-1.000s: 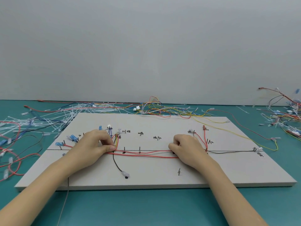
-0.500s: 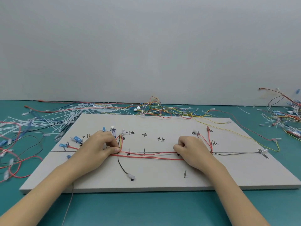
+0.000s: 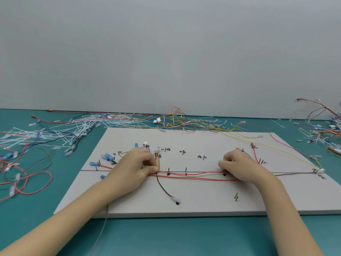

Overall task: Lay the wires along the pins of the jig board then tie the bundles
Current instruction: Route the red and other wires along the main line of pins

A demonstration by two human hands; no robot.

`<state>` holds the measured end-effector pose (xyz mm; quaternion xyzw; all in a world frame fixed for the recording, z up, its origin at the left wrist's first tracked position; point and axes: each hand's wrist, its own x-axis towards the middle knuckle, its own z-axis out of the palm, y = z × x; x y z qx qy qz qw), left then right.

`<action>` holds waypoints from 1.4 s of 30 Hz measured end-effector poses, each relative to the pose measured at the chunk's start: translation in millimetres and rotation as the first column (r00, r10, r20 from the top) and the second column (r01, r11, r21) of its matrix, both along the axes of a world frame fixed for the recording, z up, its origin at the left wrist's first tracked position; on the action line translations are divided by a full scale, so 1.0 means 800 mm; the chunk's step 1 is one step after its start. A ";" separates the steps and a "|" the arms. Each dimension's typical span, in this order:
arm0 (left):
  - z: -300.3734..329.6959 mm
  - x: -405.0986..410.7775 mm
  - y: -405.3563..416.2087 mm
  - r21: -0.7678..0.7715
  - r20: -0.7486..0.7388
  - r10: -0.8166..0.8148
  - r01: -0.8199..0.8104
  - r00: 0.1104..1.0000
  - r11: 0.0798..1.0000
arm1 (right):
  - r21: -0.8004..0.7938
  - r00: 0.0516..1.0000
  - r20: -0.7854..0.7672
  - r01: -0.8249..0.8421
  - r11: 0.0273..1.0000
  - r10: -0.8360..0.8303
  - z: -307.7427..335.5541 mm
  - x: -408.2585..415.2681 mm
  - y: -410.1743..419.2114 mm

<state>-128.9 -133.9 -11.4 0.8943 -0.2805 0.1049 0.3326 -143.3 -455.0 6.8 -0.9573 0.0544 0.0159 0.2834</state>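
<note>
1. Wires (image 3: 193,177) lie along the middle line of the board (image 3: 203,204), stretched between your two hands and running past the pins (image 3: 185,169).
2. Your left hand (image 3: 134,167) pinches the bundle at its left end, thumb and fingers closed on it where the strands turn up toward a white connector (image 3: 157,149).
3. Your right hand (image 3: 238,166) is curled over the right end; it looks clamped on the red strands, though the fingertips are hidden.
4. Expect the wires to be light, thin and limp: they will likely sag or spring off the pins if let go.
5. Hold them near the pins and bends, not by the connectors, and keep them gently taut.
6. Ties (image 3: 55,133) wait at far left, well apart from the board.
</note>
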 end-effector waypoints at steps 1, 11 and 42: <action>0.000 0.002 -0.004 0.010 0.003 -0.002 0.002 1.000 1.000 | 0.000 1.000 -0.006 0.010 1.000 -0.010 0.001 -0.001 -0.004; 0.002 0.011 -0.034 0.016 -0.014 -0.040 0.040 0.999 0.999 | -0.019 0.993 -0.022 0.115 0.993 -0.115 0.003 -0.004 -0.024; 0.008 0.042 0.033 -0.030 -0.067 0.194 -0.197 0.979 0.980 | 0.058 0.979 0.177 0.093 0.994 -0.102 -0.008 0.000 0.034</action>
